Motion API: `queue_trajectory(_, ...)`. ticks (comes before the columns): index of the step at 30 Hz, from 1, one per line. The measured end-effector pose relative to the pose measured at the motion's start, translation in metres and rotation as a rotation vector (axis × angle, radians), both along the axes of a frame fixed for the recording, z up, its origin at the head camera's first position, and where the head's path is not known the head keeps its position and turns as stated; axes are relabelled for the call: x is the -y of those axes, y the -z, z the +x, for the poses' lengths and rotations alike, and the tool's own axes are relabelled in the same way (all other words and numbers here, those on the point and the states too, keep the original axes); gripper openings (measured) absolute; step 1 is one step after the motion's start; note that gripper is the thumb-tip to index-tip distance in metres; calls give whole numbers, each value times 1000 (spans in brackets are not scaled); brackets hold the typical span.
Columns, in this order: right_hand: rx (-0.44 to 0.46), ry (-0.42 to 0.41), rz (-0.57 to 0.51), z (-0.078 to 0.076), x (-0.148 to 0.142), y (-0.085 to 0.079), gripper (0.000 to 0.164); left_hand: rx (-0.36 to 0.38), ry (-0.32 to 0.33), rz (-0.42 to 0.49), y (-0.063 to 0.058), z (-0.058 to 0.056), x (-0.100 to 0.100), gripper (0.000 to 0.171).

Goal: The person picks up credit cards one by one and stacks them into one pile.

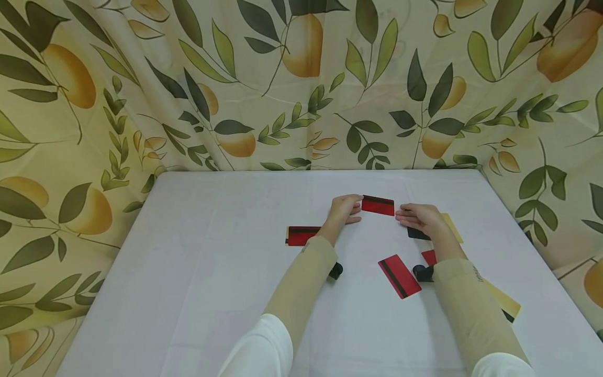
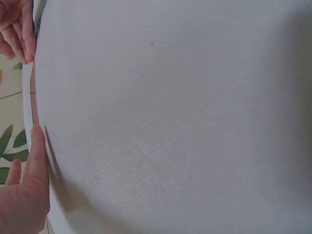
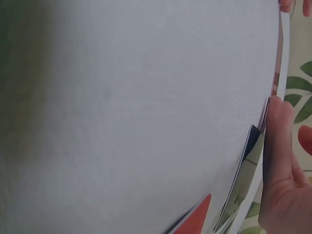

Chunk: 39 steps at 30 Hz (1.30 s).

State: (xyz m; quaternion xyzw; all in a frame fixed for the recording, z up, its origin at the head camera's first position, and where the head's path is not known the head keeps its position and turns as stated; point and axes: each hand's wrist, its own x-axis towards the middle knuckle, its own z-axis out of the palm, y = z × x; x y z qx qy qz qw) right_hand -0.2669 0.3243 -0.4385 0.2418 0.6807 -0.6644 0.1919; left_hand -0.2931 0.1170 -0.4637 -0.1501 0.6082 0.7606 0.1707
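Note:
A red card with a dark stripe point(image 1: 378, 205) lies near the far side of the white table. At its left end are the fingertips of my left hand point(image 1: 343, 212), the index finger stretched toward the corner. My right hand point(image 1: 421, 218) has its fingers extended at the card's right end. From the left wrist view, the card shows nearly edge-on between both hands, left hand point(image 2: 30, 183) below. The right wrist view has the right hand point(image 3: 282, 161) with long straight fingers beside the card's edge. Beneath the right hand, a dark panel point(image 1: 417, 234) and a yellow piece point(image 1: 452, 227) show partly.
Another red striped card point(image 1: 299, 236), with yellow showing at its edge, lies left of the left forearm. A tilted red card point(image 1: 399, 276) is between the forearms. Partly hidden by the right arm are a red card point(image 1: 428, 257) and a yellow card point(image 1: 506, 301). Patterned cloth point(image 1: 278, 131) hangs behind the table.

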Motion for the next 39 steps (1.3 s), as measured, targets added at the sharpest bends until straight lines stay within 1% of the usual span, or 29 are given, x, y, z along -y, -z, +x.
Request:
queue_trajectory(3,-13,-11,-22,0,0,-1,53,14,1,-1,-2,-1,0,34)
queue_trajectory(7,-5,-20,-53,0,1,-1,56,32,11,-11,-3,-1,-1,35)
queue_trajectory(10,0,-7,-71,0,1,-1,55,39,28,1,-4,-1,0,38)
queue_trajectory(16,0,12,-114,-1,0,-2,51,62,73,72,-8,-1,5,43)
queue_trajectory(21,10,15,-159,-2,0,-3,53,90,122,134,-12,0,10,46)
queue_trajectory(24,12,19,-163,-2,0,-3,51,108,145,166,-13,0,12,49)
queue_trajectory(28,13,24,-146,-2,2,-4,51,132,144,201,-14,-1,13,49)
queue_trajectory(32,24,18,-107,-2,4,-6,57,147,128,228,-13,0,13,48)
queue_trajectory(36,21,19,-93,-2,5,-7,59,129,108,226,-12,1,12,47)
queue_trajectory(39,9,11,-98,-2,6,-7,59,117,113,207,-11,1,12,47)
